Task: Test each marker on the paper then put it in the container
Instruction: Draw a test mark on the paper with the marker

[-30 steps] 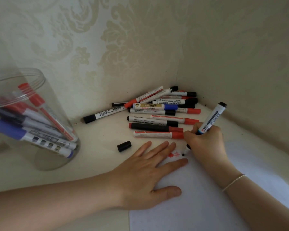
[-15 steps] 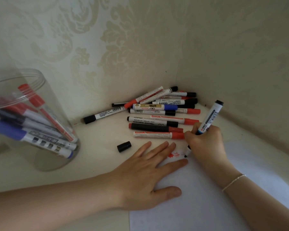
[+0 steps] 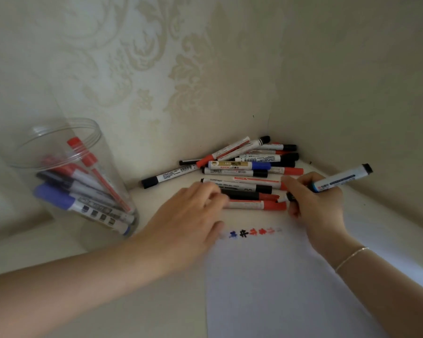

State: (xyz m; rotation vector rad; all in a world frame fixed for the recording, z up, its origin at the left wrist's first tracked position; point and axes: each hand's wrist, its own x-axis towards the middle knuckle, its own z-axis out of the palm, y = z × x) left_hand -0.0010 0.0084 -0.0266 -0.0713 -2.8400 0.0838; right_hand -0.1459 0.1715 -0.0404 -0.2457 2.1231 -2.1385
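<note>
My right hand [image 3: 315, 208] grips an uncapped white marker with a black end [image 3: 340, 179]. Its tip is lifted just off the white paper [image 3: 279, 289] and points left toward the pile. A row of blue, black and red test marks [image 3: 252, 232] runs along the paper's top edge. My left hand [image 3: 188, 215], blurred, lies over the spot beside the paper, fingertips at the nearest red-capped marker [image 3: 266, 205]. No loose cap is visible. The clear plastic container [image 3: 59, 125] at left holds several markers.
A pile of several black, red and blue capped markers [image 3: 242, 167] fills the corner where two patterned walls meet. One black-capped marker [image 3: 166, 178] lies apart toward the container. The surface is a cream shelf.
My left hand slid off the paper up and left, covering the loose black cap. My right hand raised the marker from the paper and tilted it flatter. The test marks are now uncovered.
</note>
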